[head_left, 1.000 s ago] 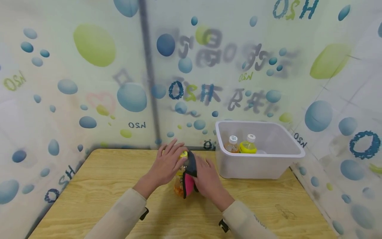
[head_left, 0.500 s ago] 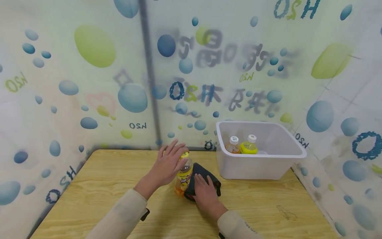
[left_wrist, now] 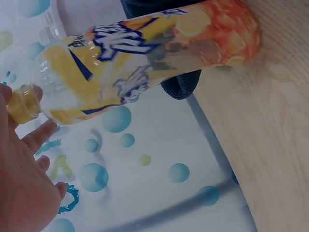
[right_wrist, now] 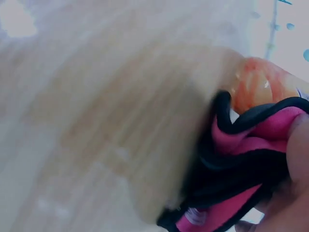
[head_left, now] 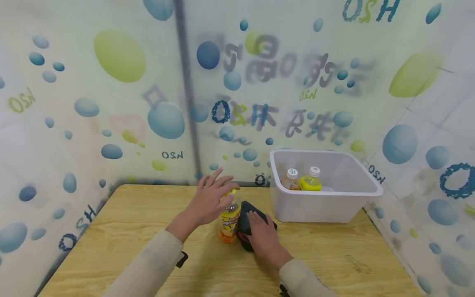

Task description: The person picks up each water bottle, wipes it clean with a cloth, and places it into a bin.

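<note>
A plastic bottle (head_left: 230, 221) with a yellow label and orange fruit print stands upright on the table. Thumb and a finger of my left hand (head_left: 210, 201) pinch its yellow cap (left_wrist: 24, 104), the other fingers spread out; the left wrist view shows this bottle (left_wrist: 140, 58) from the side. Just right of it, my right hand (head_left: 266, 240) holds a folded black cloth (head_left: 246, 215) with a pink inner side, fingers over the top. In the right wrist view the thumb lies at the pink folds of the cloth (right_wrist: 241, 164), close by the bottle's base (right_wrist: 260, 82).
A white plastic bin (head_left: 319, 206) stands at the back right of the wooden table (head_left: 156, 239). Inside it are a bottle with orange contents (head_left: 291, 181) and a yellow-labelled bottle (head_left: 311, 181), both white-capped. A patterned wall sheet (head_left: 167, 82) closes off the back.
My right hand has lowered the cloth from the bottle's upper side to beside its lower part, uncovering the label. The left hand stays at the cap.
</note>
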Demonstrator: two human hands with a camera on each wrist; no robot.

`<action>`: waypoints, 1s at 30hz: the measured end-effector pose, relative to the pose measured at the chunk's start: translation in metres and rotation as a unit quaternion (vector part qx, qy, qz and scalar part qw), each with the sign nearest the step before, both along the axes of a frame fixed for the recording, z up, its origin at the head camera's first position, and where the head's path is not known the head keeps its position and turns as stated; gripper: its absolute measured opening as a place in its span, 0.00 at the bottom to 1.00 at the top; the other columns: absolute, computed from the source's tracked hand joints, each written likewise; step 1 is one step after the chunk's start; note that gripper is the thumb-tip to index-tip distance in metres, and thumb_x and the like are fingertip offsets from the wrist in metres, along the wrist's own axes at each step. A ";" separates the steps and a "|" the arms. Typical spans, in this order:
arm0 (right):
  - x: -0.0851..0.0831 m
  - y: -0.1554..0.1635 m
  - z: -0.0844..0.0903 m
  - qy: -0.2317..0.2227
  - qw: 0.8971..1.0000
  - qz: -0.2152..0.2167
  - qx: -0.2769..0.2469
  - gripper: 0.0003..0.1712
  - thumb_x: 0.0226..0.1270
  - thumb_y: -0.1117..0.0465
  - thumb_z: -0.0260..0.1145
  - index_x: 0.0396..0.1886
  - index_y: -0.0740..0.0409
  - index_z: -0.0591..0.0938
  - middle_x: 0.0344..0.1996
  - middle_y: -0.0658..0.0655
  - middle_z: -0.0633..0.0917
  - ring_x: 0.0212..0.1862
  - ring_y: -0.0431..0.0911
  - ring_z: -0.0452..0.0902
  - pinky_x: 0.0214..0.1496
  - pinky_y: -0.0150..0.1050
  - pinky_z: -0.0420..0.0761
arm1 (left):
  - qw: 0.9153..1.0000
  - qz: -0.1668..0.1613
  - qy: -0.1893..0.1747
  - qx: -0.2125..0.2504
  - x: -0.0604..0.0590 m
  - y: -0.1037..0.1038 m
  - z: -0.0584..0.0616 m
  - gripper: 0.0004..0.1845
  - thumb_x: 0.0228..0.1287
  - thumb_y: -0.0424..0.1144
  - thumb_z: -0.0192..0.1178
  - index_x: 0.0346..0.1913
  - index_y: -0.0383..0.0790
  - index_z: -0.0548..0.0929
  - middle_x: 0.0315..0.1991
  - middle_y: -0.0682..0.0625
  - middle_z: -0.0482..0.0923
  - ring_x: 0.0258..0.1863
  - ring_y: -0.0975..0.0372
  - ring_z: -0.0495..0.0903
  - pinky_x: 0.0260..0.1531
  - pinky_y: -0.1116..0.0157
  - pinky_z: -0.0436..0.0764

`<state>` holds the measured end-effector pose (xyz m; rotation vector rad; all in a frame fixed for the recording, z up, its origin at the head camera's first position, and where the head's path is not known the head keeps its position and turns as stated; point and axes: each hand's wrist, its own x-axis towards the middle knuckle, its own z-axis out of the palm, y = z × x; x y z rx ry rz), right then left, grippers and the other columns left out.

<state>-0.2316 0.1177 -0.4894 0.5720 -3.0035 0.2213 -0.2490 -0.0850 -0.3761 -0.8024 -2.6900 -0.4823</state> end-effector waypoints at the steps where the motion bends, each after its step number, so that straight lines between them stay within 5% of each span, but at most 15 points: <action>1: 0.000 0.002 0.002 0.006 1.000 -0.002 -0.002 0.38 0.65 0.52 0.67 0.71 0.61 0.67 0.69 0.59 0.72 0.72 0.50 0.66 0.73 0.59 0.59 | 1.000 -0.004 -0.004 0.001 0.000 0.000 0.002 0.19 0.76 0.50 0.40 0.60 0.62 0.77 0.72 0.54 0.65 0.79 0.52 0.45 0.71 0.39 0.49; 5: -0.001 0.006 0.011 0.017 1.000 -0.006 -0.015 0.37 0.65 0.53 0.67 0.70 0.62 0.67 0.68 0.59 0.73 0.70 0.51 0.68 0.73 0.59 0.60 | 1.000 -0.012 -0.004 0.006 0.000 -0.002 0.007 0.20 0.76 0.51 0.41 0.64 0.59 0.75 0.73 0.53 0.64 0.79 0.53 0.45 0.71 0.39 0.49; 11: -0.004 0.009 0.018 0.007 0.999 -0.015 -0.048 0.36 0.68 0.53 0.65 0.70 0.61 0.66 0.68 0.60 0.73 0.71 0.53 0.66 0.74 0.60 0.58 | 0.998 0.031 0.056 -0.029 0.000 -0.005 0.006 0.25 0.69 0.63 0.50 0.54 0.48 0.76 0.60 0.52 0.75 0.76 0.52 0.54 0.72 0.44 0.55; 22: -0.001 0.009 0.033 0.010 0.995 -0.006 -0.099 0.34 0.72 0.50 0.60 0.72 0.59 0.65 0.68 0.59 0.73 0.72 0.53 0.66 0.75 0.61 0.56 | 0.999 -0.007 0.033 -0.037 0.002 -0.005 0.003 0.22 0.76 0.52 0.44 0.64 0.46 0.74 0.67 0.53 0.72 0.78 0.54 0.51 0.72 0.47 0.56; 30: 0.001 0.002 0.052 0.058 0.988 0.023 -0.141 0.29 0.72 0.55 0.59 0.71 0.52 0.67 0.67 0.53 0.75 0.71 0.48 0.68 0.74 0.61 0.57 | 0.997 -0.003 0.061 -0.050 0.004 -0.008 -0.003 0.22 0.77 0.51 0.43 0.66 0.47 0.72 0.69 0.53 0.70 0.77 0.54 0.52 0.70 0.45 0.58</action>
